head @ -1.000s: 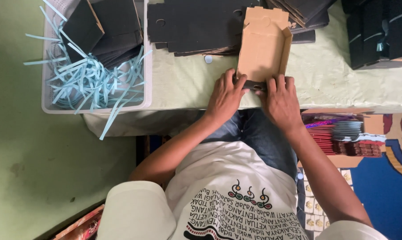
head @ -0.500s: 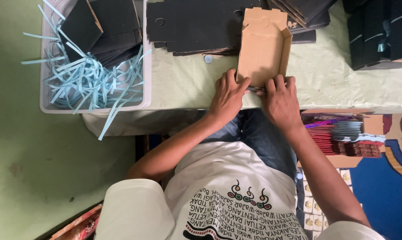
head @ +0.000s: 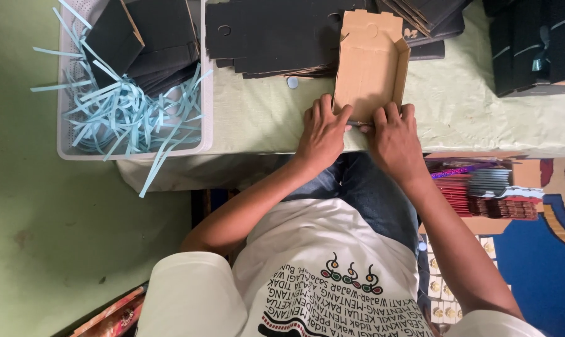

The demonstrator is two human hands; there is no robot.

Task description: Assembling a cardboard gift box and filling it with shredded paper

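1. Left hand [head: 323,134] and right hand [head: 394,137] each press and grip the near edge of the brown cardboard tray [head: 370,65], lying on the pale green table [head: 257,112].
2. At ten o'clock, the white basket [head: 198,140] holds light-blue paper strips [head: 123,118].
3. At twelve o'clock lie black flat card sheets [head: 270,34].

Near edge of the cardboard tray [head: 370,68] under both hands, black stacks [head: 532,43] cropped at the frame's top.

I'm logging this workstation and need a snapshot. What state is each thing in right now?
Cardboard box: brown, partly folded, side walls up, open on top.
Left hand: pressing the box's near end.
Right hand: pressing the box's near end.
Black flat sheets: unfolded, stacked on the table.
Plastic bin: holds loose pale blue paper strips and black pieces.
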